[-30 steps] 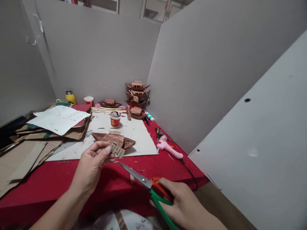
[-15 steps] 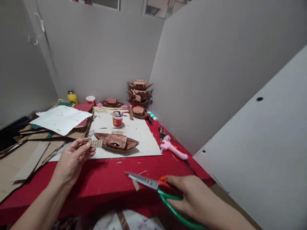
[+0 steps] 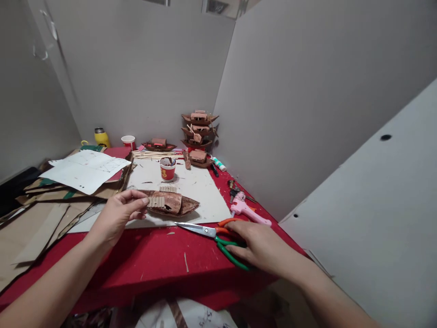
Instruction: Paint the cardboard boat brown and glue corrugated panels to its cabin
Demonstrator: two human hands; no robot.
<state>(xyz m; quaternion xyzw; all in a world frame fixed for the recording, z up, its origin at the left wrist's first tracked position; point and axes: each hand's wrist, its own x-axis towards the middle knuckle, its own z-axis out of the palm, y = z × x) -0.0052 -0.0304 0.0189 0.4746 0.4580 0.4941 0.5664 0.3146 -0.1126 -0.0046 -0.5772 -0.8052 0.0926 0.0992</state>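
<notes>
Between the thumb and fingers of my left hand (image 3: 124,212) is a small piece of corrugated cardboard (image 3: 156,202), held in front of a brown model boat (image 3: 186,206) and hiding part of it. The boat has a curved cabin roof and lies on a white board (image 3: 205,191). A second corrugated piece (image 3: 168,189) is just behind the boat. My right hand (image 3: 256,243) grips scissors (image 3: 205,230) by their orange and green handles, near the front of the red-covered table. The blades look closed and point left, towards the board's front edge.
A red paper cup (image 3: 168,171) stands behind the boat. Several finished boats (image 3: 199,131) are stacked at the back. A pink glue gun (image 3: 249,212) lies to the right, beside the grey wall. Cardboard sheets (image 3: 34,228) and a white paper (image 3: 87,171) pile up on the left.
My left hand has moved right with the corrugated piece, from beside the boat to in front of it. My right hand has carried the scissors up and forward over the table.
</notes>
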